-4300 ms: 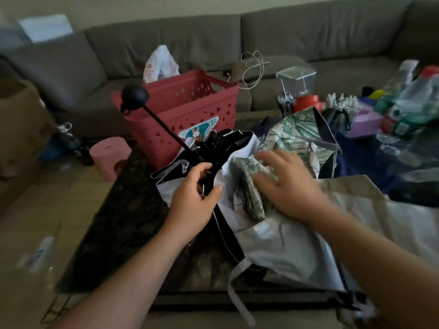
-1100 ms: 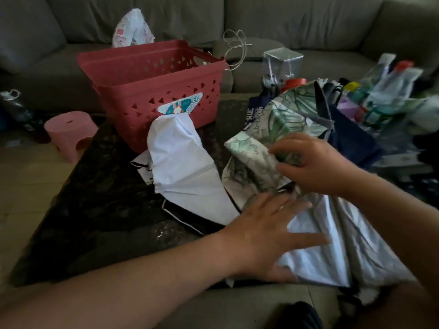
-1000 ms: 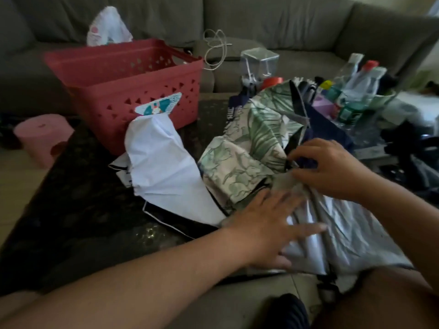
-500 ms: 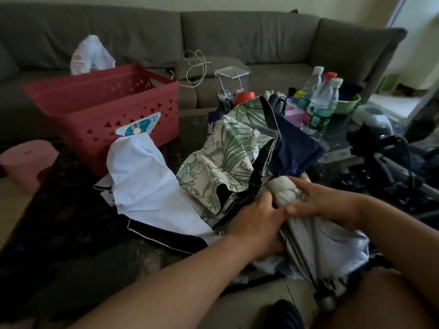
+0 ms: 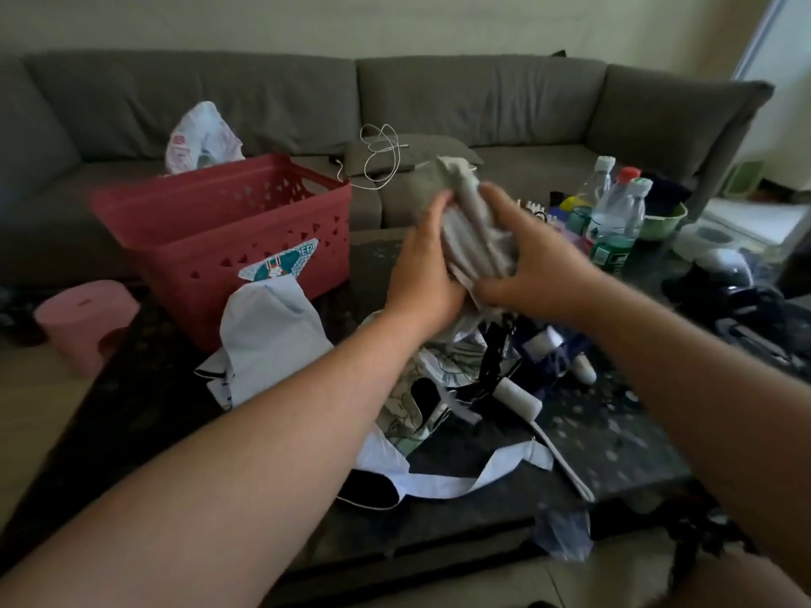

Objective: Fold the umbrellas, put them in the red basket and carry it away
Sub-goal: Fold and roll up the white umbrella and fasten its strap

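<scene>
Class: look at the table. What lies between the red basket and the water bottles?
In the head view, both hands, left and right, grip a grey umbrella between the basket and bottles.

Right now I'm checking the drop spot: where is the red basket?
In the head view, the red basket stands at the table's far left, just left of both hands gripping the grey umbrella, a white bag behind it.

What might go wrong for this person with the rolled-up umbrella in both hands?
The grey umbrella is only bunched between the left hand and right hand, so its folds may spring loose before it reaches the red basket. Its trailing cloth hangs near the water bottles and might knock them over.
</scene>
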Tool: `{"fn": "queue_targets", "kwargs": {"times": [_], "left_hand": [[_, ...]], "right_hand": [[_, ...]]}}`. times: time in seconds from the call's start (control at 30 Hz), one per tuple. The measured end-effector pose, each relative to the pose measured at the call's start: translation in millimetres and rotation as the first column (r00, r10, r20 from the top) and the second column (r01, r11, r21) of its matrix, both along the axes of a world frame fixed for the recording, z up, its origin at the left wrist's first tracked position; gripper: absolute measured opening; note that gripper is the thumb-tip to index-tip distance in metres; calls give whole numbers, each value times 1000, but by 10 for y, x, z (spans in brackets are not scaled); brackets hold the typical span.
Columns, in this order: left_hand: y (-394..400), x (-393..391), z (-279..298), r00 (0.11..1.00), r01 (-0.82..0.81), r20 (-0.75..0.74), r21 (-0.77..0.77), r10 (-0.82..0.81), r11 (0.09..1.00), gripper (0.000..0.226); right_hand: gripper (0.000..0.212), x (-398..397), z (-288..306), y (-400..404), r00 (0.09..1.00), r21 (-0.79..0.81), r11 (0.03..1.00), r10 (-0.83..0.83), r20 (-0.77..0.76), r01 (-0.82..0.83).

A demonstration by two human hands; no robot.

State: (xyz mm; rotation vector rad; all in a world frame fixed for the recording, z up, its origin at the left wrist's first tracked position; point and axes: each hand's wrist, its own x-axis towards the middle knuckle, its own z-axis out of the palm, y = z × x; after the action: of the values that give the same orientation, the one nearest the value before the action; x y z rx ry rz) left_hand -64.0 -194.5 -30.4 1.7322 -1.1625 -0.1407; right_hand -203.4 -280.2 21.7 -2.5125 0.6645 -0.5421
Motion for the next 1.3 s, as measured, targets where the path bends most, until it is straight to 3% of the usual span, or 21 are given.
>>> {"fn": "queue_targets", "kwargs": {"times": [0.07, 0.13, 0.17, 0.23, 0.27, 0.33, 0.43, 0.5, 0.57, 0.63, 0.7, 0.73, 0.8, 0.9, 1.0, 1.13, 1.2, 1.3], "left_hand": [[33, 203, -161, 982, 170, 28, 306, -188, 937, 103], [208, 390, -279, 973, 166, 53, 509, -223, 844, 105], [329, 473, -323, 982, 129, 50, 518, -181, 845, 102], [640, 594, -381, 993, 19, 98, 429, -68, 903, 88], [808, 660, -400, 991, -26, 130, 378, -25, 925, 79], [1115, 825, -498, 982, -88, 186, 310, 31, 946, 49], [1622, 1123, -671, 949, -212, 299, 361, 102, 908, 22], [1906, 1333, -696, 929, -292, 333, 402, 159, 868, 19], [2105, 1487, -703, 922, -358, 315, 480, 224, 801, 17], [2192, 1515, -767, 929, -366, 269, 594, 253, 716, 32], [2210, 1414, -919, 947, -321, 196, 641, 255, 697, 59], [2196, 1348, -998, 952, -303, 174, 664, 252, 684, 71], [2144, 1247, -1100, 949, -312, 208, 730, 237, 609, 89], [2123, 1208, -1143, 941, -338, 271, 737, 203, 585, 94], [2189, 1290, -1236, 942, -330, 286, 702, 174, 631, 83], [2286, 1545, -1255, 962, -266, 231, 645, 148, 716, 78], [2351, 1634, -1267, 966, -240, 223, 599, 128, 764, 82], [2375, 1549, -1236, 962, -257, 242, 635, 128, 728, 93]], "right_hand": [[90, 166, -315, -110, 999, -155, 987, -33, 26, 37], [69, 249, -623, -258, 989, -360, 924, -146, -22, 128], [62, 271, -782, -351, 973, -384, 911, -205, -101, 152], [55, 291, -1045, -462, 897, -280, 942, -279, -343, 186], [59, 299, -1167, -503, 850, -207, 958, -272, -451, 197], [74, 324, -1279, -541, 822, -118, 972, -236, -519, 204], [66, 386, -1140, -440, 856, -195, 944, -325, -401, 267], [47, 444, -947, -219, 911, -353, 874, -396, -115, 335], [43, 596, -847, 146, 971, -469, 851, -199, 132, 238], [43, 820, -898, 561, 973, -512, 858, 154, 174, -44], [48, 1031, -1087, 928, 897, -418, 824, 439, 42, -383], [50, 1111, -1205, 1037, 864, -341, 804, 501, -52, -487], [53, 1232, -1456, 1048, 831, -236, 797, 529, -169, -556], [47, 1307, -1671, 763, 860, -111, 861, 471, -197, -496], [14, 1202, -1680, 466, 926, 32, 934, 357, -125, -356], [8, 1069, -1405, 361, 979, 335, 924, 201, -17, -184], [14, 970, -1236, 409, 983, 443, 878, 176, 52, -181], [16, 785, -1115, 613, 974, 410, 885, 225, 42, -222]]}}
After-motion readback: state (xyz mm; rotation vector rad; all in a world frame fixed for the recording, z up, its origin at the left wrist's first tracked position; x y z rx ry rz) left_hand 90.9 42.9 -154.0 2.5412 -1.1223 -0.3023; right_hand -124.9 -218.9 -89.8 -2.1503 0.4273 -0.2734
